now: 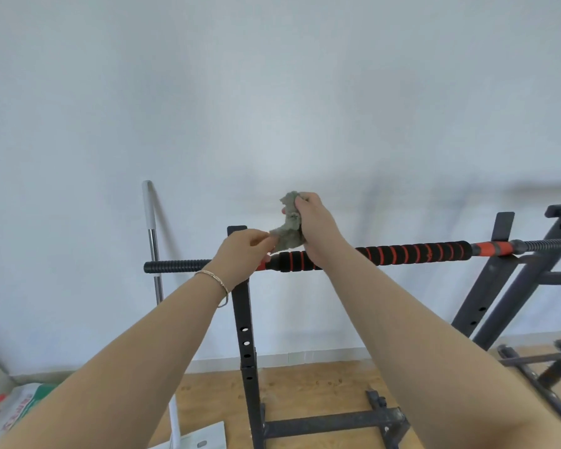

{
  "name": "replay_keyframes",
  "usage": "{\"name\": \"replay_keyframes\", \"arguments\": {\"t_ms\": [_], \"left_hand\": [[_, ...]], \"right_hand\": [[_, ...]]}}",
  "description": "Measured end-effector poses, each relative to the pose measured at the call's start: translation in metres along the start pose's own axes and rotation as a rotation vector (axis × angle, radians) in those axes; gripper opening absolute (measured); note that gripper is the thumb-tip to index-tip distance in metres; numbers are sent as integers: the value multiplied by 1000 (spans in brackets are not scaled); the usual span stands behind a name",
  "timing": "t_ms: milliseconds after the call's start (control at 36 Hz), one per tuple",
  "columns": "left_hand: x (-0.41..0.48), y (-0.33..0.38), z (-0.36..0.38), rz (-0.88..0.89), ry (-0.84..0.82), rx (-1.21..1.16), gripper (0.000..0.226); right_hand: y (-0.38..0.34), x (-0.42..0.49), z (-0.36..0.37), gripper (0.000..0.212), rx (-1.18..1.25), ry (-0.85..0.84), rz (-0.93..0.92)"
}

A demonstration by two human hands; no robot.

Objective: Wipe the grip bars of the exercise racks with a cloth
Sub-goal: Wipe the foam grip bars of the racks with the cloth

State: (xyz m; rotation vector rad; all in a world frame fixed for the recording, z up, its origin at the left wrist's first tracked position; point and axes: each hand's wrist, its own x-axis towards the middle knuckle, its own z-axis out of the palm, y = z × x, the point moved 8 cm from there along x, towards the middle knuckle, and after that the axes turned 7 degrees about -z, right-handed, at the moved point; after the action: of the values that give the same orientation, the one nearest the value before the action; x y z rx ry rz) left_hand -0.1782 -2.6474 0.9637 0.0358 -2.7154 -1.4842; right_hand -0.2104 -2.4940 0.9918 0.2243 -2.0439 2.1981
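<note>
A long bar (412, 252) with black foam grips striped in orange lies across two dark metal rack uprights (244, 319). Its bare threaded end (175, 266) sticks out to the left. A crumpled grey-green cloth (289, 226) is held just above the bar near the left upright. My right hand (316, 226) grips the cloth's upper part, its wrist in front of the foam grip. My left hand (242, 256) pinches the cloth's lower left corner and covers part of the bar there.
A mop with a white and metal handle (152, 241) leans against the pale wall on the left, its flat head (204, 435) on the wooden floor. A second dark rack (512, 286) stands at right. A printed bag (17, 406) sits bottom left.
</note>
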Motion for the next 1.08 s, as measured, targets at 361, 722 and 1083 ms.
{"name": "replay_keyframes", "arguments": {"t_ms": [361, 722, 1083], "left_hand": [[-16, -25, -39, -80, 23, -228, 8], [-16, -19, -41, -70, 152, -51, 5], [-16, -39, -43, -154, 215, -17, 5]], "right_hand": [[7, -27, 43, 19, 118, 69, 17], [0, -19, -9, 31, -834, 19, -280], [40, -4, 17, 20, -1112, -399, -491]]}}
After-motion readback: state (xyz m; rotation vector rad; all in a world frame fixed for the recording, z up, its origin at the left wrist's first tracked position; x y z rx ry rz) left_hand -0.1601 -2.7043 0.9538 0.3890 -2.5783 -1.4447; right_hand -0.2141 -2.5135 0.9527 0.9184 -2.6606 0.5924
